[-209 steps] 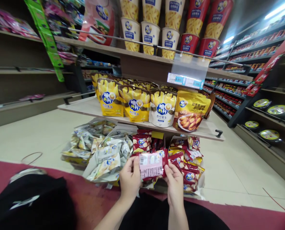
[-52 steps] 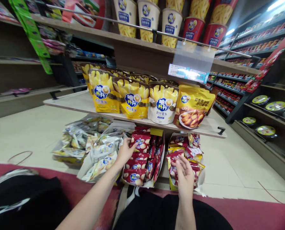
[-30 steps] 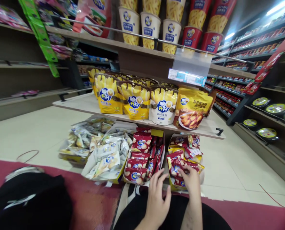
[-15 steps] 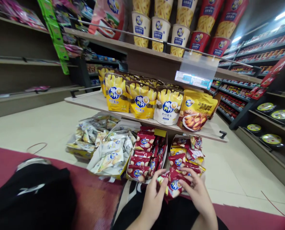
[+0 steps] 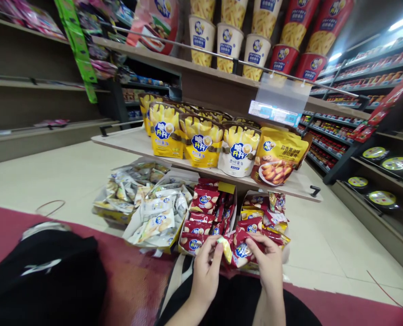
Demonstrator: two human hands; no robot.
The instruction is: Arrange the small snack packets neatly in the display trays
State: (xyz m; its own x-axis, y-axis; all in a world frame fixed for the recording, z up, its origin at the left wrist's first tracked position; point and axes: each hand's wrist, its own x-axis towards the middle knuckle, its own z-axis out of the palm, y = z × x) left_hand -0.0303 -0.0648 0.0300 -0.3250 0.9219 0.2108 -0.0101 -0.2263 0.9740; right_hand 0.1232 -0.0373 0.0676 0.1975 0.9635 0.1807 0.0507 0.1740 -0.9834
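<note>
Both my hands hold a small red snack packet (image 5: 239,250) low in the middle of the view. My left hand (image 5: 206,274) pinches its left edge, my right hand (image 5: 268,265) grips its right side. Just beyond the packet lie two open display boxes on the floor: one with neatly stacked red packets (image 5: 204,213), the other with mixed red and yellow packets (image 5: 267,216). To their left sit two boxes of white packets (image 5: 155,213).
A low wooden shelf (image 5: 130,142) overhangs the boxes and carries yellow and white chip bags (image 5: 201,142). Paper fries cups (image 5: 228,43) stand above. Black clothing (image 5: 45,276) lies at lower left on a red mat. Shelved aisles run right.
My left hand left the stacked red box and my right hand lifted a red packet from the mixed box; both hands now hold it close to me. The camera shifted slightly.
</note>
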